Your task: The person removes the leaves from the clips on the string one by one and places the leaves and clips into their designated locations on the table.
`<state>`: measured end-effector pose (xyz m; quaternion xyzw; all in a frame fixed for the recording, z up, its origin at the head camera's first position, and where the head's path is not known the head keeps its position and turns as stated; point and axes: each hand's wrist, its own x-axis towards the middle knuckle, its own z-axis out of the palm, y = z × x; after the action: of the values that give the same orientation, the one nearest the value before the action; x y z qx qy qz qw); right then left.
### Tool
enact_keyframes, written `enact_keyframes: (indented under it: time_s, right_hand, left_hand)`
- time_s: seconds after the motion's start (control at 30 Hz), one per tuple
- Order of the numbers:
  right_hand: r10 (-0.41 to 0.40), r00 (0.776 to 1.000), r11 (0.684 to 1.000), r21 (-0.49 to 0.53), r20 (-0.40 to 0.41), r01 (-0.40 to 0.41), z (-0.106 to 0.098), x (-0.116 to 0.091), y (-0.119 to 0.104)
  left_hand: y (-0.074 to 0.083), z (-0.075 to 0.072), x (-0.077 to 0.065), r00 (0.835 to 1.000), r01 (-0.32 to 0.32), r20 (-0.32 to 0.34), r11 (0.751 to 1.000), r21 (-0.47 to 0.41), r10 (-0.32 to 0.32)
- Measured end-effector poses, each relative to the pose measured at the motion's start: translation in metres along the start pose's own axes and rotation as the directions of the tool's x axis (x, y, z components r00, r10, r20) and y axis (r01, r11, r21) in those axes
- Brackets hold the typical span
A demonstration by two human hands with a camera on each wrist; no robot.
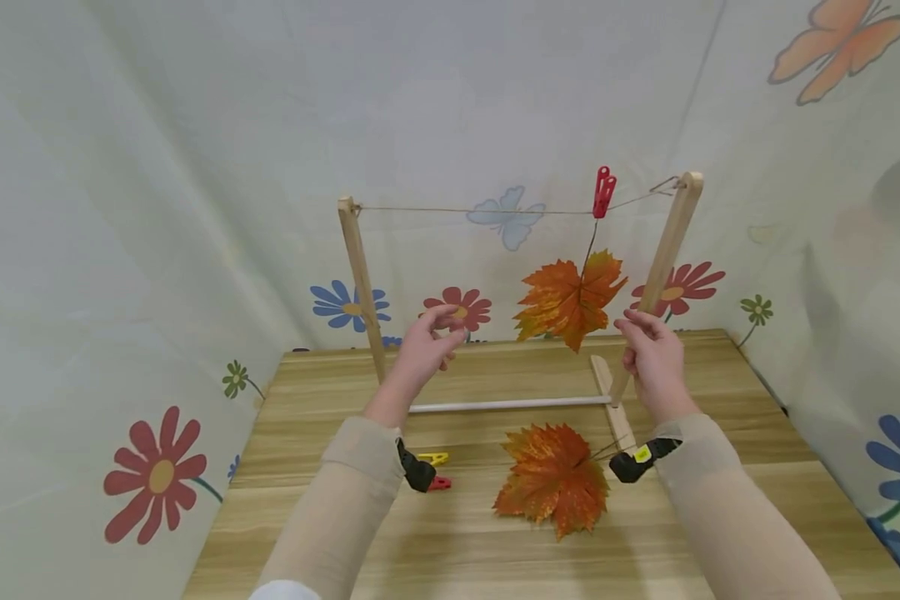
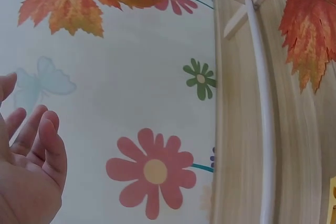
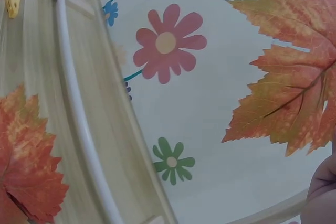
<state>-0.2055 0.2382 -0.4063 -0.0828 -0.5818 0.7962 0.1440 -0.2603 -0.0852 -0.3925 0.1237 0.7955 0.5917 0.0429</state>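
An orange maple-like leaf [image 1: 570, 298] hangs by its stem from a red clothespin [image 1: 603, 193], which is clipped on the string [image 1: 427, 209] near its right end. My right hand [image 1: 654, 357] is raised just right of that leaf, fingers loosely bent with nothing seen between them; it overlaps the right wooden post [image 1: 671, 242] in the head view. Left of the leaf, at a similar height, my left hand [image 1: 427, 343] hovers with relaxed fingers, and its palm [image 2: 26, 187] shows bare in the left wrist view. A second orange leaf [image 1: 555, 482] lies on the table, stem pointing right.
A yellow clothespin [image 1: 435, 457] and another red one [image 1: 441, 483] lie on the wooden table [image 1: 307, 500] beside my left wrist. The frame also has a left post [image 1: 360, 283], a white crossbar [image 1: 510, 404] and a wooden foot [image 1: 617, 417]. A flower-printed backdrop [image 1: 270, 167] stands behind.
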Motion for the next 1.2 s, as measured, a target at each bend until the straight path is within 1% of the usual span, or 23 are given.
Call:
enact_keyframes:
  time_s: [0.17, 0.3, 0.5, 0.73, 0.83, 0.93, 1.13, 1.2]
  right_hand:
    - [-0.030, 1.000, 1.000, 0.006, 0.004, 0.030, 0.005, 0.003, -0.010]
    - [-0.041, 0.999, 0.999, 0.000, -0.010, 0.041, 0.009, 0.005, -0.018]
    - [-0.055, 0.998, 0.998, -0.024, 0.006, 0.055, 0.011, 0.010, -0.027]
    - [-0.071, 0.997, 0.997, -0.027, 0.029, 0.072, 0.011, 0.013, -0.033]
    - [-0.082, 0.996, 0.995, -0.053, 0.027, 0.084, 0.014, 0.014, -0.037]
    - [-0.092, 0.995, 0.993, -0.076, 0.038, 0.095, 0.016, 0.015, -0.041]
    - [-0.103, 0.993, 0.994, -0.032, 0.062, 0.105, 0.020, 0.016, -0.045]
    - [-0.105, 0.992, 0.993, -0.039, 0.067, 0.108, 0.022, 0.017, -0.045]
  left_hand:
    - [0.011, 0.002, 0.002, 1.000, -0.002, 0.010, 1.000, -0.019, 0.002]
    - [0.020, 0.003, 0.004, 1.000, -0.007, 0.018, 0.999, -0.041, 0.008]
    - [0.034, 0.002, 0.007, 0.998, -0.031, 0.045, 0.997, -0.068, 0.034]
    - [0.048, 0.001, 0.011, 0.998, -0.056, 0.029, 0.997, -0.048, 0.057]
    - [0.054, 0.001, 0.014, 0.997, -0.078, 0.026, 0.996, -0.039, 0.079]
    - [0.059, 0.002, 0.016, 0.996, -0.086, 0.021, 0.996, -0.029, 0.086]
    - [0.071, 0.004, 0.022, 0.994, -0.110, 0.010, 0.994, -0.009, 0.111]
    - [0.075, 0.005, 0.024, 0.992, -0.127, 0.005, 0.992, -0.005, 0.127]
